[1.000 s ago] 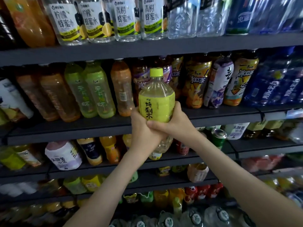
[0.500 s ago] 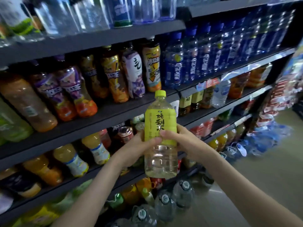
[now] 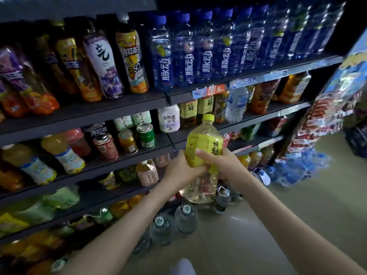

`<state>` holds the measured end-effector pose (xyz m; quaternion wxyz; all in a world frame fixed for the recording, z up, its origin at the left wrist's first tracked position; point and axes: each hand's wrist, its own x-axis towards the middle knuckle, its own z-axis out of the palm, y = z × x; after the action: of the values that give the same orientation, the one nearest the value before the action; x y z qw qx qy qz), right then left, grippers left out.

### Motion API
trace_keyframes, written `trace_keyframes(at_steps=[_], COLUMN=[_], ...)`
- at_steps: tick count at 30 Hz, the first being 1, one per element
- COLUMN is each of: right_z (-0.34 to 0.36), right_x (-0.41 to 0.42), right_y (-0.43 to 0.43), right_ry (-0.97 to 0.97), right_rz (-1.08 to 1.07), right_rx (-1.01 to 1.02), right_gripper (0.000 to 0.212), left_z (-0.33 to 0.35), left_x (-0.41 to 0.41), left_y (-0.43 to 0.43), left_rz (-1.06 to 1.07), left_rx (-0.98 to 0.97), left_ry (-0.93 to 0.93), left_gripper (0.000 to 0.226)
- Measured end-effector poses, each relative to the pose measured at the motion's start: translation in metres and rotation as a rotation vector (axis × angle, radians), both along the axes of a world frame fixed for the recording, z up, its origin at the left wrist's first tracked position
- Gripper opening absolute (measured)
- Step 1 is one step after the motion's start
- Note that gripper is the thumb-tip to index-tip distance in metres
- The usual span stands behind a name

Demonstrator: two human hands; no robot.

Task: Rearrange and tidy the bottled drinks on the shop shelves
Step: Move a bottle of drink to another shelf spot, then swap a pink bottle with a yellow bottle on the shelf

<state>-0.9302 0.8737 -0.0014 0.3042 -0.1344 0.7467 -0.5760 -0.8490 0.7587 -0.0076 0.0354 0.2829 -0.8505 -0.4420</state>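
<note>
- The big bottle with the lime-yellow label and cap isn't on any shelf right now. It's held in mid air in front of the shelves, pretty much dead centre of the view, and it's upright with the cap tipped a touch toward 1 o'clock.
- Both hands are on it. The left hand wraps the label from the 9 o'clock side, and the right hand grips from the 3 o'clock side with its fingers curled across the front of the label. The clear lower half with the pale drink hangs below both hands.
- I'd say this is the carry step: the bottle is in hand but not yet put anywhere.
- Around the bottle:
  - at 12 o'clock, small tea bottles with yellow labels
  - at 10 o'clock, a few cans
  - up at 1 o'clock, a long row of blue bottles
  - at 6 o'clock, large water jugs standing on the floor
- The next move needs a slot tall and wide enough for the bottle. It looks bulkier than most of what's on the nearby rows, so my guess is low down, around 6 to 7 o'clock. I can't make out an actual gap, though, because it's dark and blurry down there.
- When it goes in, it wants to go base first with the label facing out, and gently, since the neighbours are packed tight and would tip easily.
</note>
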Motion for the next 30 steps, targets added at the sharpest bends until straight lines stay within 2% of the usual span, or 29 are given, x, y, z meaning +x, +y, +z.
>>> trace_keyframes(at_steps=[2, 6, 10, 15, 17, 19, 21, 26, 30], right_z=[0.002, 0.0, -0.021, -0.063, -0.082, -0.103, -0.123, -0.159, -0.172], right_x=[-0.016, -0.045, -0.073, -0.112, -0.129, -0.145, -0.159, -0.18, -0.187], right_y=[-0.007, -0.026, -0.053, -0.076, -0.081, -0.085, -0.091, -0.102, -0.108], right_ry=[-0.024, -0.008, 0.164, 0.32, 0.37, 0.408, 0.428, 0.473, 0.513], right_rz=[-0.058, -0.108, -0.15, -0.233, -0.266, -0.289, -0.318, -0.4, -0.439], right_rx=[0.011, 0.04, 0.072, -0.046, -0.114, -0.202, -0.331, -0.547, -0.587], right_gripper=[0.1, 0.082, 0.075, 0.067, 0.065, 0.067, 0.067, 0.068, 0.082], left_z=[0.009, 0.004, -0.022, -0.066, -0.091, -0.117, -0.132, -0.155, -0.156], left_x=[-0.014, -0.042, -0.069, -0.105, -0.122, -0.141, -0.161, -0.218, -0.248], left_y=[0.001, -0.013, -0.031, -0.075, -0.1, -0.123, -0.135, -0.153, -0.165], left_rz=[-0.03, -0.013, 0.054, -0.048, 0.048, 0.288, 0.479, 0.611, 0.677], left_rx=[-0.077, -0.031, -0.074, 0.174, 0.073, -0.205, -0.422, -0.404, -0.415], left_ry=[0.005, 0.021, 0.013, 0.22, 0.346, 0.485, 0.54, 0.479, 0.494], left_gripper=[0.069, 0.071, 0.068, 0.079, 0.074, 0.066, 0.074, 0.111, 0.12])
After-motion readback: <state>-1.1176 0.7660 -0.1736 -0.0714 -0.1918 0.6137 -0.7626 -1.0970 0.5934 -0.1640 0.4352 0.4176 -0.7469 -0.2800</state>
